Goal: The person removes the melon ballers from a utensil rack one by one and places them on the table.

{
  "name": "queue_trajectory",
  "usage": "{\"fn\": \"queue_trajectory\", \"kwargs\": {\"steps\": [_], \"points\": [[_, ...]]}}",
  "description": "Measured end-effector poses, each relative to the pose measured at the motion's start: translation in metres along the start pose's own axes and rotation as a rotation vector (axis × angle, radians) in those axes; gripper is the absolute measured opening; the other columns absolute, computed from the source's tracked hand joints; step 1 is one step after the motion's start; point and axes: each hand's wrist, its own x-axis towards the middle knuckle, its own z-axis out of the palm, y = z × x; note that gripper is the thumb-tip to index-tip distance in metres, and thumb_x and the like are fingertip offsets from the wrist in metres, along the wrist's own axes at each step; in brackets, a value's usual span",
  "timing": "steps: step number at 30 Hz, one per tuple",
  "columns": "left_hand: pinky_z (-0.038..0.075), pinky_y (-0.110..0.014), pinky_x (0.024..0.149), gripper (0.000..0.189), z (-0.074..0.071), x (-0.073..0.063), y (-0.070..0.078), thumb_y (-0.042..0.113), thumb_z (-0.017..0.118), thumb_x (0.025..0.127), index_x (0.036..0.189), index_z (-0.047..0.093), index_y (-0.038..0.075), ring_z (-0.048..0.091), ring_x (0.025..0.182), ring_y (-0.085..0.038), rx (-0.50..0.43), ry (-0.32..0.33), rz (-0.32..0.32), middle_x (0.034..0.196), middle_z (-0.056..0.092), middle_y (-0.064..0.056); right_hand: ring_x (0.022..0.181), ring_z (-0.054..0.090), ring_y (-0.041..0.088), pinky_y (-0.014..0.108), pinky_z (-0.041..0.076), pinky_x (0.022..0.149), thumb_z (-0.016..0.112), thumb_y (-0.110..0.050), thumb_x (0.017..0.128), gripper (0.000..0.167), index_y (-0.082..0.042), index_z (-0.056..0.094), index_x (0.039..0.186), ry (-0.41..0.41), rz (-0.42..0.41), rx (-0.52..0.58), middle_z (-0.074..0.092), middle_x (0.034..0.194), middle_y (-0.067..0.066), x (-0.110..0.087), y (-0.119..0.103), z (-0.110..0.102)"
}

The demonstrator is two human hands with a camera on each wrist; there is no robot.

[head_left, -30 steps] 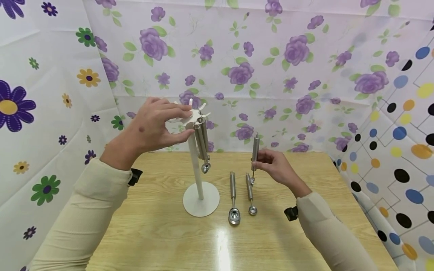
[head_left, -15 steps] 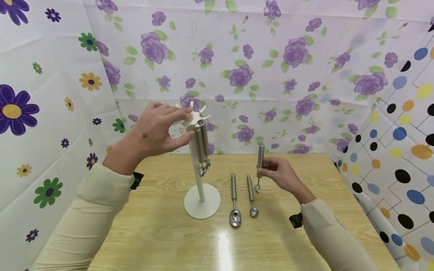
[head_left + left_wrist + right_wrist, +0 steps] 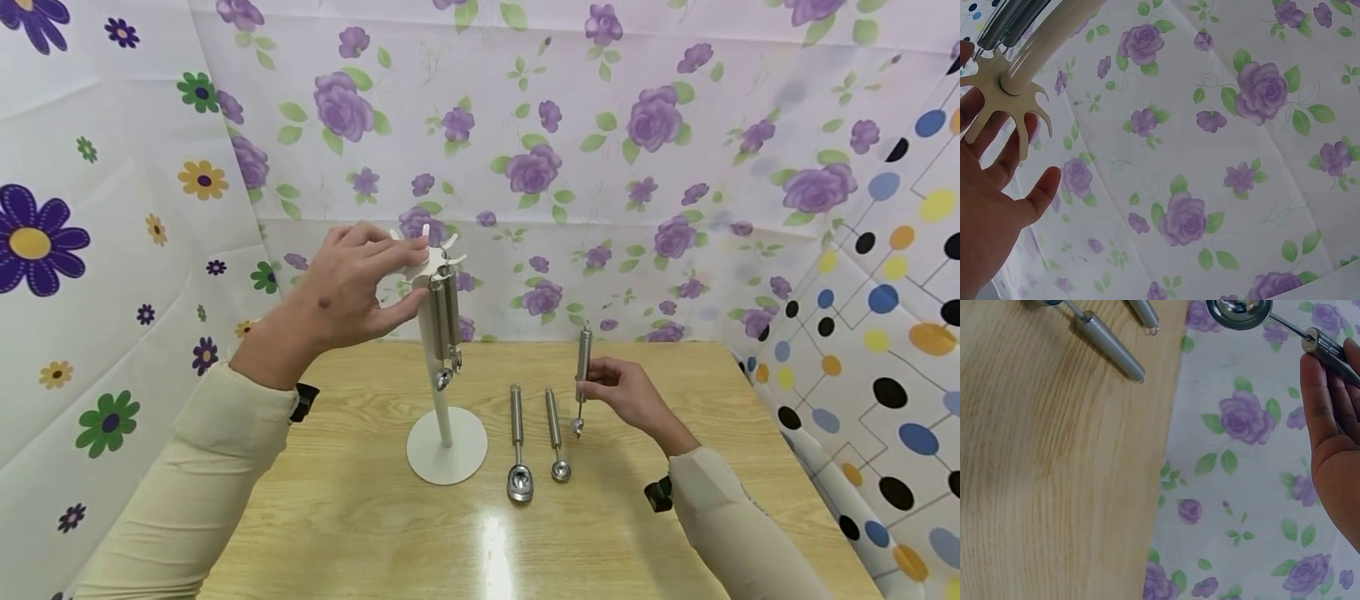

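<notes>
L hand (image 3: 348, 287) is left of centre in the head view, forefinger resting on the hooked top (image 3: 433, 265) of the white stand (image 3: 447, 462); thumb spread apart from the fingers, close by the hanging handles; in the L wrist view (upper left) the fingers reach past the hooks, thumb free of them. R hand (image 3: 622, 390), right of centre, has thumb & fingers clamped on the handle of a metal scoop (image 3: 584, 354), approx. upright, its small head down; can't tell if the tip touches the tabletop (image 3: 337, 508); R wrist view shows its round bowl at top, against the floral cloth (image 3: 525, 75). Metal utensils (image 3: 447, 321) hang w/ heads down on the stand's right side, mid-frame; exact no. unclear, as they overlap. Two more lie on the tabletop btw. stand & R hand, handles toward top of frame: large scoop (image 3: 517, 417) nearer the stand, small scoop (image 3: 554, 421) just beside it on the right; neither touches the other. Daisy-print cloth (image 3: 135, 183) at frame left; dotted cloth (image 3: 892, 287) at frame right; both sleeves (image 3: 225, 442) pale, w/ a black device (image 3: 303, 402) at L wrist.
</notes>
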Motion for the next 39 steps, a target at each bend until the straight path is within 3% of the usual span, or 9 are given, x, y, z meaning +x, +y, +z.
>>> {"fn": "queue_trajectory", "kwargs": {"steps": [4,7,13,18,25,32,39], "points": [[0.039,-0.057,0.090,0.039,0.000,0.000,-0.001,0.023,0.075,0.085,0.120,0.070,0.006,0.054,0.092,-0.031,-0.016,0.007,-0.002,0.118,0.072,-0.011,0.096,0.068,0.029,0.034,0.057,0.081,0.066,-0.010,0.097,0.032,0.008,0.063,0.122,-0.005,0.027,-0.005,0.068,0.108,0.019,-0.004,-0.007,0.000],[0.039,-0.051,0.079,0.040,0.000,0.000,-0.002,0.023,0.075,0.085,0.120,0.070,0.005,0.048,0.081,-0.028,-0.030,0.012,0.001,0.114,0.073,-0.012,0.096,0.067,0.031,0.034,0.057,0.081,0.065,-0.007,0.097,0.031,0.010,0.062,0.122,-0.005,0.041,-0.008,0.068,0.108,0.022,-0.007,-0.011,0.000],[0.030,-0.038,0.062,0.043,0.002,0.001,-0.003,0.024,0.075,0.084,0.121,0.071,0.001,0.038,0.070,-0.025,-0.054,0.034,0.018,0.108,0.074,-0.015,0.095,0.067,0.026,0.032,0.057,0.080,0.068,-0.013,0.096,0.035,0.008,0.062,0.124,0.001,0.052,0.020,0.068,0.109,0.019,-0.005,0.008,0.000],[0.029,-0.037,0.063,0.047,0.002,0.000,-0.003,0.027,0.072,0.086,0.126,0.069,0.001,0.037,0.072,-0.023,-0.094,0.029,-0.016,0.103,0.075,-0.014,0.093,0.068,0.025,0.031,0.057,0.079,0.070,-0.017,0.094,0.037,0.006,0.064,0.122,0.013,0.053,0.017,0.069,0.107,0.017,-0.002,0.026,0.002],[0.028,-0.036,0.063,0.030,0.002,-0.001,-0.002,0.021,0.063,0.092,0.115,0.073,0.004,0.035,0.072,-0.023,-0.109,0.030,-0.028,0.123,0.070,-0.010,0.090,0.068,0.024,0.030,0.057,0.077,0.071,-0.015,0.094,0.032,0.006,0.065,0.118,0.010,0.057,-0.006,0.069,0.103,0.014,-0.002,0.038,0.005],[0.029,-0.034,0.059,0.032,0.002,-0.003,0.000,0.019,0.061,0.093,0.119,0.072,0.003,0.037,0.074,-0.024,-0.098,0.022,-0.065,0.126,0.068,-0.009,0.090,0.067,0.024,0.031,0.057,0.077,0.071,-0.014,0.094,0.032,0.005,0.065,0.119,0.011,0.070,-0.013,0.069,0.102,0.013,-0.003,0.041,0.005],[0.031,-0.034,0.058,0.025,0.005,-0.002,0.000,0.017,0.061,0.091,0.108,0.073,0.003,0.042,0.074,-0.027,-0.066,0.063,-0.033,0.126,0.068,-0.011,0.090,0.068,0.025,0.032,0.057,0.077,0.070,-0.014,0.094,0.033,0.006,0.065,0.119,0.014,0.073,-0.029,0.069,0.102,0.013,-0.005,0.049,0.005]]}}
